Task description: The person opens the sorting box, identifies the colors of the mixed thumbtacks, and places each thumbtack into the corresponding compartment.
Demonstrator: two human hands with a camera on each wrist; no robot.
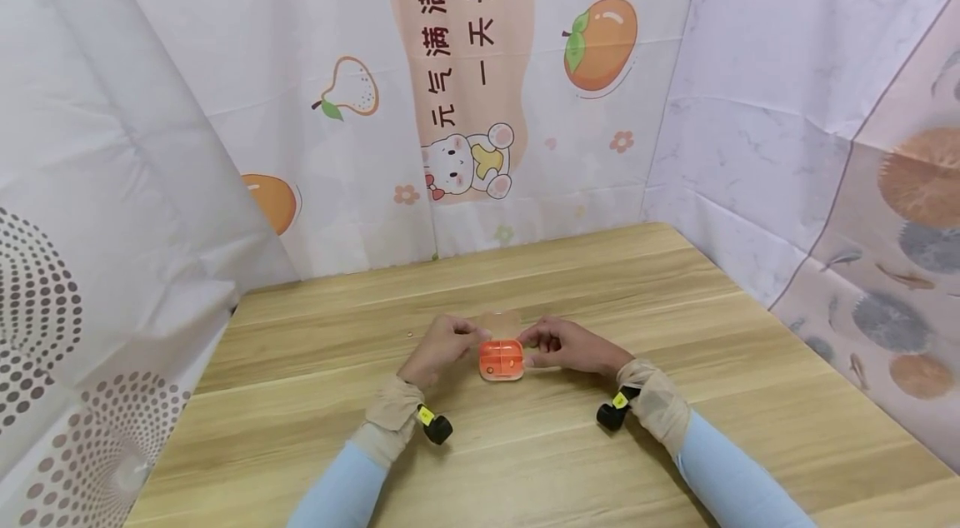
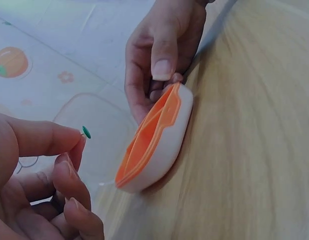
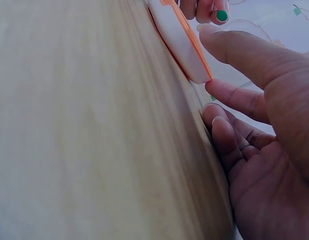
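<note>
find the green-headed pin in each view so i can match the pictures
Head: too small to make out at the left hand's fingertips.
Left wrist: pin left of centre, about mid-height.
Right wrist: its green head near the top edge, right of centre.
Shared landmark: orange-and-white box.

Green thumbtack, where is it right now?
In the left wrist view, the green thumbtack is pinched in the left hand, to the left of the orange-and-white divided box.
</note>
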